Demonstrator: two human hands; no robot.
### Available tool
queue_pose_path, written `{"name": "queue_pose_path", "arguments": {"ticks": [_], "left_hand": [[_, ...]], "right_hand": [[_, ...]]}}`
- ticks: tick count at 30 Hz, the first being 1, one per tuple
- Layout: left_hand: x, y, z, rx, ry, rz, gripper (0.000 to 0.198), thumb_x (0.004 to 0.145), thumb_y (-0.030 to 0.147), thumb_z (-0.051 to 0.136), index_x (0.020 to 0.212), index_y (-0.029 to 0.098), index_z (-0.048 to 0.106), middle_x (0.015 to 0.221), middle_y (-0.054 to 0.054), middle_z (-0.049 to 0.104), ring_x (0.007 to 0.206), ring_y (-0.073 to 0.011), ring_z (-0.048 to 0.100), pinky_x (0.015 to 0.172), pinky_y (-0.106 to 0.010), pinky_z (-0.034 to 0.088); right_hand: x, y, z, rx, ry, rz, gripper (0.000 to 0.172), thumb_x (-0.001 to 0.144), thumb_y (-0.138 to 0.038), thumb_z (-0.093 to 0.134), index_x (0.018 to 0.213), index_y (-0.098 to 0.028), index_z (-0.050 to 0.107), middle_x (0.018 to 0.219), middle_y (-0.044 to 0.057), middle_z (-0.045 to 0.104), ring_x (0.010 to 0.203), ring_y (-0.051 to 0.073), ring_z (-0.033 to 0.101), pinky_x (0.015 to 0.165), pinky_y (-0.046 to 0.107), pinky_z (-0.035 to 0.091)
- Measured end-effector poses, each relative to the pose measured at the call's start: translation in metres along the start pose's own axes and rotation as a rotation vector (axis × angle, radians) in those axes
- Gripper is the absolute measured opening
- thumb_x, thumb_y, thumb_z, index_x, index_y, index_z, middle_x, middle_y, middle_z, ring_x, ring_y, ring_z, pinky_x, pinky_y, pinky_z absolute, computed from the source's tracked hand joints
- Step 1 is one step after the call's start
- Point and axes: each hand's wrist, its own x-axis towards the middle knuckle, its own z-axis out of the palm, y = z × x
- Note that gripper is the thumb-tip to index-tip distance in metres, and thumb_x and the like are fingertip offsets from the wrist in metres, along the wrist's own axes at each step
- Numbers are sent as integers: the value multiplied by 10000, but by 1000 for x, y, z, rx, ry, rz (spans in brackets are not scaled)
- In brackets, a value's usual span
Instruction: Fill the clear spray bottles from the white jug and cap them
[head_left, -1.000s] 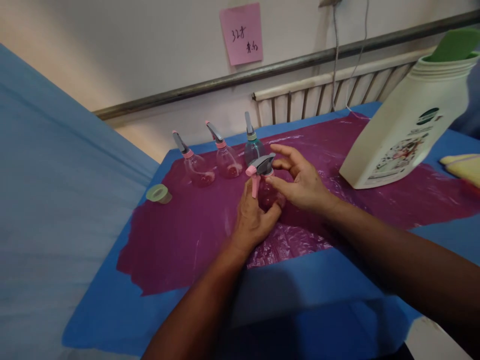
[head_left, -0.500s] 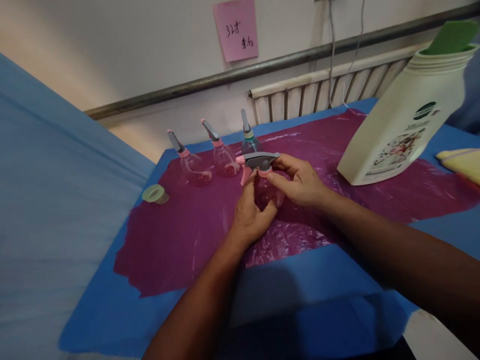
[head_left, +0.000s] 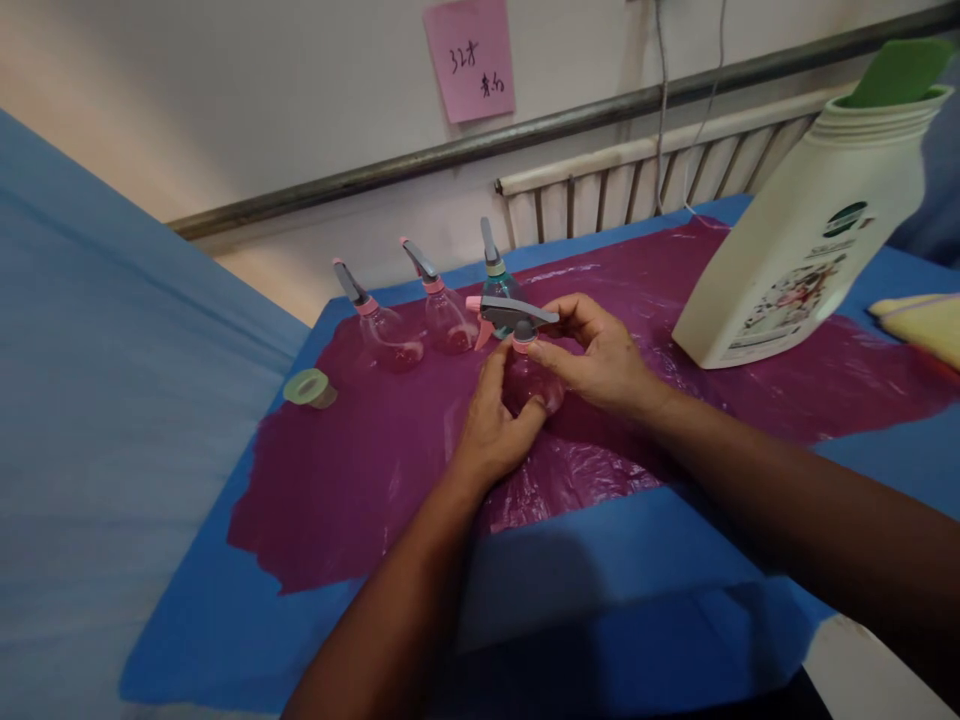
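A clear pink spray bottle (head_left: 534, 385) with a grey and pink spray head (head_left: 514, 312) stands upright between my hands, its nozzle pointing left. My left hand (head_left: 499, 425) is wrapped round the lower body of the bottle. At the neck, my right hand (head_left: 596, 355) grips the pink collar with thumb and fingers. Behind and to the left are two more pink spray bottles, one at the far left (head_left: 390, 340) and one nearer (head_left: 451, 322). A teal spray bottle (head_left: 499, 290) stands just behind the held one, partly covered by its spray head.
A large white jug (head_left: 799, 240) holding a green scoop (head_left: 900, 72) stands at the right, near a yellow cloth (head_left: 922, 325). A small pale green cup (head_left: 311, 388) lies at the left. Purple plastic sheeting (head_left: 337, 480) covers the blue table (head_left: 600, 560); a radiator (head_left: 592, 200) is behind.
The held bottle and both hands have shifted slightly left. Its spray head has turned a little, and its nozzle now sits further left, in front of the teal bottle.
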Motion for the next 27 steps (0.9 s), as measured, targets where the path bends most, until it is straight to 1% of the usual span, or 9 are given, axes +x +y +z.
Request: {"name": "queue_pose_path", "arguments": {"ticks": [3,5,10,16,18,20,23,25,27], "left_hand": [[2,3,-1,-26,-17,17,904,950,142,709,1782,393,462,1830,-95,526,1712,-377,513,1434,-702,411],[3,6,-3,-33,-19,31,891,942,125,669,1775,386,490,1819,-85,539,1710,-365,517,1439,-679,413],[3,2,-10,-13,-11,62,864,960,130,633,1784,352,500,1857,-91,510,1730,-350,495,1463,-654,376],[3,1,-19,38,22,73,702,1063,225,606,1758,302,538,1802,-128,583,1661,-342,580,1427,-666,424],[3,4,-22,44,50,76,656,1084,245,585,1738,295,562,1771,-129,616,1639,-340,603,1413,-671,440],[3,8,-25,39,94,81,618,1099,259,574,1717,289,587,1737,-130,648,1615,-338,627,1403,-663,459],[5,14,-28,8,184,94,573,1114,275,580,1686,277,619,1699,-133,680,1583,-331,652,1392,-628,480],[7,17,-30,-36,268,109,539,1123,295,585,1659,268,638,1656,-136,710,1542,-323,685,1366,-601,513],[11,21,-33,-99,359,135,506,1126,314,593,1625,261,658,1597,-136,744,1478,-307,729,1326,-565,559]], "right_hand": [[-3,-2,-2,-13,-104,-12,331,962,-399,868,1247,-295,736,1257,61,829,1179,273,780,1134,532,612],[-4,-4,-3,-73,-135,-22,272,980,-367,830,1231,-288,764,1229,53,839,1171,273,783,1127,520,604],[-1,-7,-5,-205,-37,-79,240,970,-375,841,1181,-275,788,1175,49,857,1095,260,782,1069,483,611],[7,5,-7,-182,-72,-26,329,957,-474,866,1200,-279,762,1210,59,863,1109,260,794,1069,496,617],[8,7,-9,-203,-96,-17,360,957,-490,872,1223,-276,759,1248,68,862,1159,267,796,1104,516,607],[8,3,-13,-230,-96,4,457,945,-516,891,1307,-275,751,1356,94,847,1259,286,785,1140,532,598],[-1,-15,-31,-288,-51,23,565,976,-588,872,1429,-279,736,1498,131,802,1363,309,759,1164,541,592],[-15,-30,-53,-354,-6,-35,466,1055,-599,787,1402,-288,765,1458,118,820,1321,299,773,1151,530,594],[-35,-44,-84,-455,61,-127,348,1118,-576,701,1306,-302,806,1333,92,856,1235,289,793,1111,516,603]]}}
